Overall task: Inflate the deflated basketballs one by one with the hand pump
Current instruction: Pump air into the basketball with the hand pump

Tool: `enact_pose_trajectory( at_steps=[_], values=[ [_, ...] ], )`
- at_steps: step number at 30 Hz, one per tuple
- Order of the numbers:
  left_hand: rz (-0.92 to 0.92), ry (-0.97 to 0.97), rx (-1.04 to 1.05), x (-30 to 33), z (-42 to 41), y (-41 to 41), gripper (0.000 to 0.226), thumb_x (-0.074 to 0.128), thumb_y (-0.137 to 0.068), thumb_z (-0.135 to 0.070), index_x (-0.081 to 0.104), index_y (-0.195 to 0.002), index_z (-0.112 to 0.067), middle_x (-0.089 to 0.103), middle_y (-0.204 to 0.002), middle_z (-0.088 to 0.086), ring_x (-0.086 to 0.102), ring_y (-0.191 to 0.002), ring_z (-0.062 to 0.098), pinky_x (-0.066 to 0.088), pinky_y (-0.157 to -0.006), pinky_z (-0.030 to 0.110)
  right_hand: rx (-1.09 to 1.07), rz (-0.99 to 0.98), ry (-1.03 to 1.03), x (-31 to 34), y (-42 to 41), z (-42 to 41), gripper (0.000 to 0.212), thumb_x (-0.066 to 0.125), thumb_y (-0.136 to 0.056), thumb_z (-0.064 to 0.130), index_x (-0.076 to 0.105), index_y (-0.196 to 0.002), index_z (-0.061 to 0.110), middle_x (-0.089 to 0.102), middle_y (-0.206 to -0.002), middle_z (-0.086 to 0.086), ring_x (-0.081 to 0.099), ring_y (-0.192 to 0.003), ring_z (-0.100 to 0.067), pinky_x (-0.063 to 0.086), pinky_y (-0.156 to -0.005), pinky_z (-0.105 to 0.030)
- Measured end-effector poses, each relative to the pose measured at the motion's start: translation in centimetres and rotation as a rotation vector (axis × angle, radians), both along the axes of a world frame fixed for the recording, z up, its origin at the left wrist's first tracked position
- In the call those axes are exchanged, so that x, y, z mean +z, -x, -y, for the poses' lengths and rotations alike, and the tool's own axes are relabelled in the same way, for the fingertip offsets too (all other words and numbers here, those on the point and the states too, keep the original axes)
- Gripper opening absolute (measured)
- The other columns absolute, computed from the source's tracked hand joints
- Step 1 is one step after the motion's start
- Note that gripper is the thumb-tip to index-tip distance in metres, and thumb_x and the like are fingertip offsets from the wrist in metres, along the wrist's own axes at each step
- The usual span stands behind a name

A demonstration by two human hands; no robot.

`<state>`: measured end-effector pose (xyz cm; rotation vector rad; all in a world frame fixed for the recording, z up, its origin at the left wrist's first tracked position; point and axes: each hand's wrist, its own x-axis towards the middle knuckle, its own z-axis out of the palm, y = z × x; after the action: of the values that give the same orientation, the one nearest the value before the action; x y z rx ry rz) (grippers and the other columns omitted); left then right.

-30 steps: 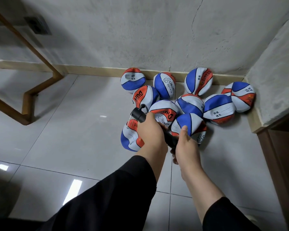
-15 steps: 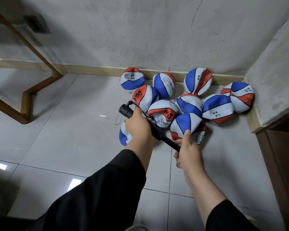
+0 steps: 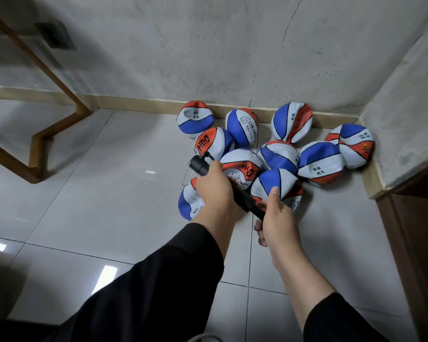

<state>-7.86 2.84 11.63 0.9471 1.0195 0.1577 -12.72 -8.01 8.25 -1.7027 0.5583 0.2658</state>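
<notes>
Both hands (image 3: pixel 213 191) (image 3: pixel 277 218) grip light, stiff pump (image 3: pixel 242 198); limp balls (image 3: pixel 278 186) at 12, hold near valve.

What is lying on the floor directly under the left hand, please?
Under the left hand a deflated ball shows its blue, white and red panels beside the wrist. Its right part is covered by the hand, which holds the pump.

Head-worn view, facing forward-down, near floor corner
</notes>
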Motion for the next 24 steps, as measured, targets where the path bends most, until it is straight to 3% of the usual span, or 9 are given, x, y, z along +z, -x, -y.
enact_pose_trajectory(
  at_steps=[3,5,10,15,18,21,24],
  values=[
    [-0.023,-0.039,0.019,0.2,-1.5,-0.8,0.023,0.06,-0.09,-0.032,0.062,-0.089,-0.009,0.058,-0.072,0.01,0.052,-0.055,0.024,0.045,-0.053,0.026,-0.027,-0.042,-0.016,-0.6,0.4,1.1,0.061,0.03,-0.105,0.06,0.069,-0.101,0.013,0.057,-0.054,-0.01,0.044,-0.04,-0.021,0.034,-0.04,-0.024],
    [-0.024,-0.062,0.015,0.2,-1.9,-0.9,0.024,0.059,-0.091,-0.031,0.06,-0.087,-0.007,0.057,-0.066,0.009,0.051,-0.051,0.023,0.045,-0.056,0.027,-0.032,-0.058,-0.028,-0.7,0.6,1.5,0.062,0.03,-0.106,0.059,0.069,-0.102,0.011,0.057,-0.055,-0.011,0.043,-0.039,-0.02,0.034,-0.04,-0.023],
    [-0.014,-0.036,0.012,-0.4,-0.8,0.2,0.023,0.057,-0.09,-0.034,0.058,-0.086,-0.011,0.057,-0.065,0.007,0.053,-0.06,0.024,0.048,-0.065,0.037,0.013,-0.054,0.024,-0.6,0.4,0.5,0.059,0.028,-0.106,0.06,0.066,-0.096,0.016,0.06,-0.059,-0.011,0.05,-0.051,-0.026,0.041,-0.048,-0.03],
    [0.012,-0.042,0.006,-0.7,0.7,0.7,0.017,0.055,-0.093,-0.024,0.055,-0.08,-0.012,0.056,-0.064,0.006,0.05,-0.049,0.019,0.043,-0.05,0.023,0.065,0.004,0.068,0.1,-0.2,-0.6,0.059,0.026,-0.105,0.062,0.061,-0.083,0.02,0.065,-0.064,-0.013,0.056,-0.056,-0.03,0.047,-0.056,-0.036],
    [0.012,-0.046,-0.016,-0.6,1.3,0.7,0.019,0.054,-0.092,-0.023,0.055,-0.077,-0.01,0.053,-0.053,0.002,0.047,-0.04,0.015,0.041,-0.049,0.023,0.076,0.02,0.087,0.1,-0.4,-0.6,0.064,0.025,-0.106,0.06,0.063,-0.08,0.015,0.065,-0.066,-0.014,0.058,-0.057,-0.03,0.051,-0.056,-0.039],
    [0.006,-0.021,-0.028,-0.4,1.4,0.7,0.019,0.056,-0.092,-0.024,0.056,-0.079,-0.01,0.053,-0.055,0.003,0.047,-0.04,0.016,0.041,-0.046,0.022,0.026,-0.004,0.024,0.1,-0.4,-0.4,0.066,0.028,-0.105,0.059,0.068,-0.089,0.01,0.061,-0.063,-0.013,0.053,-0.051,-0.027,0.042,-0.045,-0.028],
    [-0.008,-0.016,0.015,0.2,0.4,-0.1,0.024,0.061,-0.09,-0.028,0.064,-0.093,-0.005,0.059,-0.065,0.006,0.052,-0.043,0.017,0.043,-0.042,0.02,0.024,-0.002,0.0,-0.1,-0.4,0.0,0.064,0.029,-0.105,0.061,0.07,-0.096,0.012,0.059,-0.056,-0.009,0.047,-0.044,-0.024,0.037,-0.043,-0.024]
  ],
)
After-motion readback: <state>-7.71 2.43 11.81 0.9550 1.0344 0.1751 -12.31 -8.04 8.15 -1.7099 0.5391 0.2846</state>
